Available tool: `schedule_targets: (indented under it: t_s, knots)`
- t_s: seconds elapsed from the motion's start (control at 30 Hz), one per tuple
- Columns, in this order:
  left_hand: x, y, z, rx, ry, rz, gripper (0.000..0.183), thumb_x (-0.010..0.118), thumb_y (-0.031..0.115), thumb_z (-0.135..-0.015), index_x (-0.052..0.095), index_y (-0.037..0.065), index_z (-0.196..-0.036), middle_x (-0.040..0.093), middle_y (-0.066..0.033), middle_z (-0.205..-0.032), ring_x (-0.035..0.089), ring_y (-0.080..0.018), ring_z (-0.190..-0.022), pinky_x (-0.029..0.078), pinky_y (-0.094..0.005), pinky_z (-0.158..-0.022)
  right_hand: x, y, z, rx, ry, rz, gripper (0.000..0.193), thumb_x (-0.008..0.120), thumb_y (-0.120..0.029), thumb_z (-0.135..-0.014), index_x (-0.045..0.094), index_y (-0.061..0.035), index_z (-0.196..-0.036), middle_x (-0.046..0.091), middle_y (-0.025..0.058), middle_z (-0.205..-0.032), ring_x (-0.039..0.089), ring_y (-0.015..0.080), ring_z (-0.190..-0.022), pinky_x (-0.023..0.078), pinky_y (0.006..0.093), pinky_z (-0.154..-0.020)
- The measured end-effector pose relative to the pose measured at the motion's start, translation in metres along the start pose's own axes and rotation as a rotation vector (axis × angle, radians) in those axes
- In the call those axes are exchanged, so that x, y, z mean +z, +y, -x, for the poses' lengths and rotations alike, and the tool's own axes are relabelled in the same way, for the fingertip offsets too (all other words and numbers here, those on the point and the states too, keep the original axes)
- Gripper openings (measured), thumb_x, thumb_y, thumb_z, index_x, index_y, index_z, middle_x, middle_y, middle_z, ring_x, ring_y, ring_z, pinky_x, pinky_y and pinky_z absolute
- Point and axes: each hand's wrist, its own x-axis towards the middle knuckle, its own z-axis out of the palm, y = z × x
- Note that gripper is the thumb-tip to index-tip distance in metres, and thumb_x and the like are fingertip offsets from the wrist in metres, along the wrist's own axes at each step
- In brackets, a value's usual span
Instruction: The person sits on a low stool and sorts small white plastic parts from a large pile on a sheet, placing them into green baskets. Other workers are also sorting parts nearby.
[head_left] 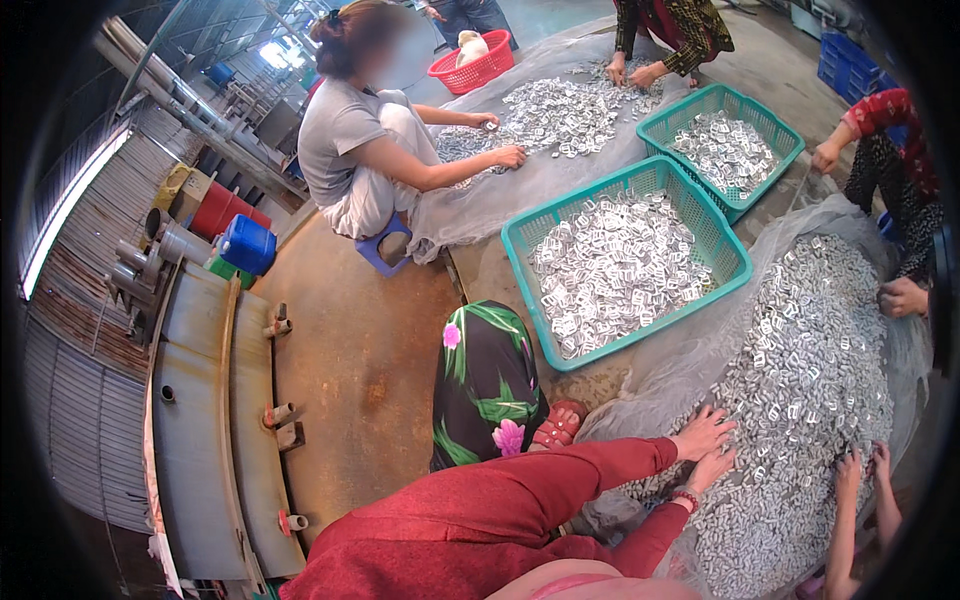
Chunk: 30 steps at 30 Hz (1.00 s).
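A wide heap of small grey pellets (770, 520) mixed with silvery buckle-like metal pieces (795, 335) lies on a pale mesh sheet (665, 375). At the heap's near left edge, my left hand (705, 434) rests with its fingers stretched over the pieces. Just below it, my right hand (711, 470), a bracelet at its wrist, also lies on the heap. Its fingers look extended, though their tips are partly hidden. I see nothing held in either hand. Beyond my hands stands a large green basket (640, 335) filled with the same buckle-like pieces.
Another green basket (770, 195) adjoins it. Co-workers' hands touch the heap at right (905, 298) and lower right (850, 475). A person in grey (350, 150) squats at a second heap (565, 115). A red basket (475, 70) stands behind. Metal tanks (200, 420) line the left.
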Motion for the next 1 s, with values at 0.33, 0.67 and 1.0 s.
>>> schedule_targets:
  t_s: [0.33,0.67,1.0]
  knots:
    - [-0.039,0.038,0.022,-0.264,-0.002,0.693,0.03,0.034,0.023,-0.094,0.05,0.005,-0.111,0.047,-0.0131,-0.107,0.041,-0.0302,-0.107,0.028,-0.0445,-0.092,-0.078,-0.085,0.065,0.367,-0.289,-1.082,0.063,0.052,-0.027,-0.083,0.027,-0.0059,-0.136,0.039,0.0113,-0.129,0.045,0.0218,-0.109,0.038,0.0323,-0.086]
    - [-0.067,0.058,0.044,-0.23,-0.167,0.859,0.03,0.046,0.008,-0.087,0.05,-0.001,-0.115,0.047,-0.0174,-0.101,0.051,-0.035,-0.094,0.039,-0.0429,-0.083,-0.108,-0.042,0.064,0.31,-0.424,-1.139,0.027,0.06,-0.027,-0.082,0.052,-0.0107,-0.102,0.053,0.0011,-0.098,0.052,0.0156,-0.089,0.044,0.0303,-0.068]
    - [-0.079,0.042,0.052,-0.156,0.088,0.76,0.072,0.048,-0.011,-0.063,0.035,0.006,-0.131,0.047,-0.0161,-0.11,0.045,-0.0324,-0.105,0.036,-0.0415,-0.089,-0.112,-0.066,0.071,0.366,-0.241,-1.13,0.054,0.059,-0.008,-0.08,0.034,-0.004,-0.128,0.052,0.0098,-0.103,0.054,0.0199,-0.087,0.048,0.0321,-0.067]
